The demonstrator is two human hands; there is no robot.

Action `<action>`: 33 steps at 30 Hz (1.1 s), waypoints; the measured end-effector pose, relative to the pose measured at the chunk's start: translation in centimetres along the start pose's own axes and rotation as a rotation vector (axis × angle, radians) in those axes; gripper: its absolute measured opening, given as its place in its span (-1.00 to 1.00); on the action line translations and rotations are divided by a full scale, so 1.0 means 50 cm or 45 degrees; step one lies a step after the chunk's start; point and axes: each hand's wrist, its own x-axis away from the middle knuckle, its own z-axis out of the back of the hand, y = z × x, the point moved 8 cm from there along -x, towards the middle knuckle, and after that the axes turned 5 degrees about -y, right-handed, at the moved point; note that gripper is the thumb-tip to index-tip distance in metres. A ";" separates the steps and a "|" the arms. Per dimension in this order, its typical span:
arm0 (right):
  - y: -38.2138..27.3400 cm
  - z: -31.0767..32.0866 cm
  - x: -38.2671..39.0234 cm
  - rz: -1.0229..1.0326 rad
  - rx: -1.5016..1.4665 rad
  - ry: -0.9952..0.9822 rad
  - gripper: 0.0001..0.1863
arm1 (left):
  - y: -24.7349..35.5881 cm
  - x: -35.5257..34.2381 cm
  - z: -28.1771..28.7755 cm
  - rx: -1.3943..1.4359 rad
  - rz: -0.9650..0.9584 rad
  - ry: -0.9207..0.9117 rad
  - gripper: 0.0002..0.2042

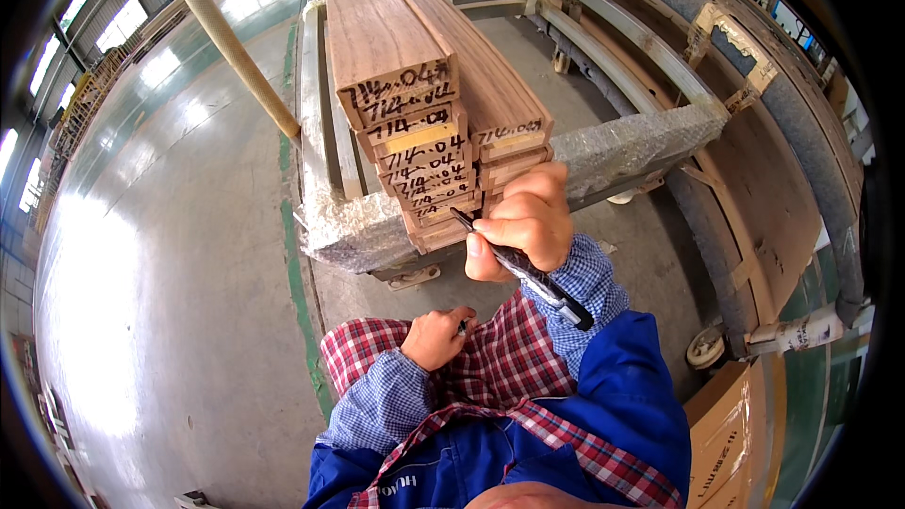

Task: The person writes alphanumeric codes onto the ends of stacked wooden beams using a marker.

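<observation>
A black marker (539, 279) is pinched in my right hand (530, 219), its tip close to the end of a low board in the left stack. Two side-by-side stacks of brown wooden boards (388, 24) run away from me, the left one taller. Several board ends (415, 123) there carry handwritten black marks. On the right stack the top board (500, 85) is marked too; my right hand partly hides the ends below it. My left hand (434, 337) rests on my lap with curled fingers, closed on a small black piece that looks like the marker cap (463, 327).
The boards lie on a metal frame trolley (650, 141) whose front bar is wrapped in clear plastic. A rack with padded grey bars (820, 132) stands at the right, above a cardboard box (731, 434). A pale hose (231, 47) hangs at the upper left.
</observation>
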 end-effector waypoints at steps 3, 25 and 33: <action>-0.003 -0.002 -0.002 -0.006 0.059 0.018 -0.76 | 0.000 -0.001 0.000 -0.004 0.000 0.000 -0.81; 0.001 0.009 -0.002 0.002 0.049 0.002 -0.75 | 0.001 -0.003 0.000 0.001 -0.011 0.021 -0.82; 0.003 0.012 0.003 -0.014 0.029 0.023 -0.76 | -0.001 -0.002 0.001 -0.010 0.022 0.008 -0.81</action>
